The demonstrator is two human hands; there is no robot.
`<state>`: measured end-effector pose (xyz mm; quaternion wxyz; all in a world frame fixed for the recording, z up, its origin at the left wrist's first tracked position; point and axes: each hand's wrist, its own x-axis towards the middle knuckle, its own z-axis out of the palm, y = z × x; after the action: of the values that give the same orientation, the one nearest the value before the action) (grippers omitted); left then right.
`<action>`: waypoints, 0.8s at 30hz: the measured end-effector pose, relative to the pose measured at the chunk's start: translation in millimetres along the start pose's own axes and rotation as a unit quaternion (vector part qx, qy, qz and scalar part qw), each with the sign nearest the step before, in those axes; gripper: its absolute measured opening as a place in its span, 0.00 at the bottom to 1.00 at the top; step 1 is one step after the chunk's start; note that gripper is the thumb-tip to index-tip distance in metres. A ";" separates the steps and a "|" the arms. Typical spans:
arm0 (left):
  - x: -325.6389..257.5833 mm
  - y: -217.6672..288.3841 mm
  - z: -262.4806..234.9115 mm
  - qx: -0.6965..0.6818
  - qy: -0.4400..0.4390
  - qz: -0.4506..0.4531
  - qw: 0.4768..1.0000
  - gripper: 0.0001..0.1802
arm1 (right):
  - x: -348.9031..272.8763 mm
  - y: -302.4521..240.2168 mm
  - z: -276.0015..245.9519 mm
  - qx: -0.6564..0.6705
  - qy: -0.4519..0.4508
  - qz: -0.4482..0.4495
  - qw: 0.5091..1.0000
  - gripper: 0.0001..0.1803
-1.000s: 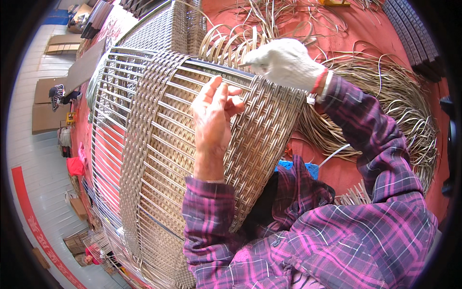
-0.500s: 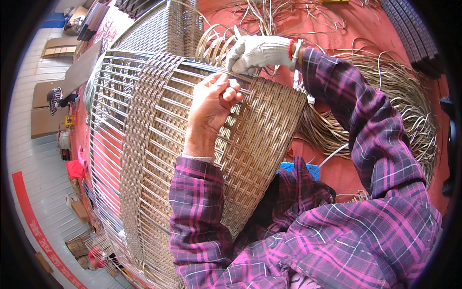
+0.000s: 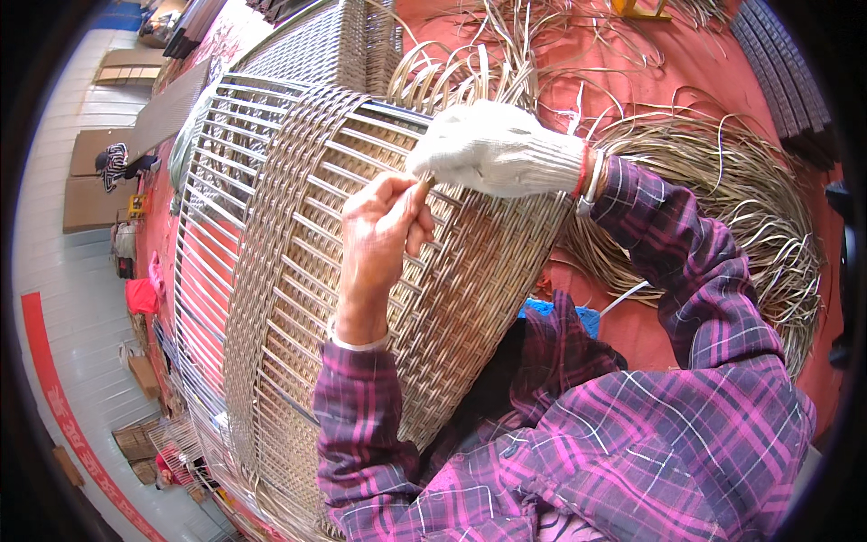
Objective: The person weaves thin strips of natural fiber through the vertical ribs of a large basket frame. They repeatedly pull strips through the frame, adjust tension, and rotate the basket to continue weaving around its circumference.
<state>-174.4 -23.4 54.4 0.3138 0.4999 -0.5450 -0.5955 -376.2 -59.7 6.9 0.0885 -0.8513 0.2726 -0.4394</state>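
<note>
A large woven wicker frame (image 3: 470,289) with bare metal rods (image 3: 302,217) lies before me. My bare left hand (image 3: 379,239) is closed above the rods, its thumb and forefinger pinching a short visible bit of wicker strand (image 3: 427,182). Against those fingertips rests my right hand (image 3: 501,149), in a white knitted glove and curled shut over the frame's upper edge. The back of the glove hides what its fingers grip. Between bare rods runs a finished woven band (image 3: 289,154); the denser weave lies to the right of my left hand.
A big coil of loose wicker strands (image 3: 722,199) lies on the red floor covering (image 3: 596,68) at right. Another woven piece (image 3: 312,45) stands behind the frame. Dark stacked panels (image 3: 781,81) are at far right, cardboard (image 3: 95,181) at left. Another person (image 3: 172,465) is at lower left.
My right hand has come down and nearer along the frame's upper edge. My left hand has shifted slightly down and left, and the fingertips of both hands now meet.
</note>
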 end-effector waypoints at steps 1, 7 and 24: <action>-14.0 -0.4 -0.6 0.003 0.013 0.035 0.999 0.07 | 0.5 -4.5 -2.5 0.077 -0.107 0.057 0.990 0.09; -12.2 -26.4 6.3 -0.212 0.074 0.030 0.974 0.19 | 11.1 -11.0 -7.3 0.020 -0.014 0.160 0.987 0.07; 32.0 -43.3 -8.8 -0.201 0.028 -0.027 0.979 0.10 | 4.2 17.7 25.2 0.020 -0.116 0.223 0.968 0.14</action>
<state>-168.4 -46.7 5.4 0.4068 0.4578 -0.3910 -0.6870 -361.0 -78.9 -12.1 0.2322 -0.8120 0.4348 -0.3125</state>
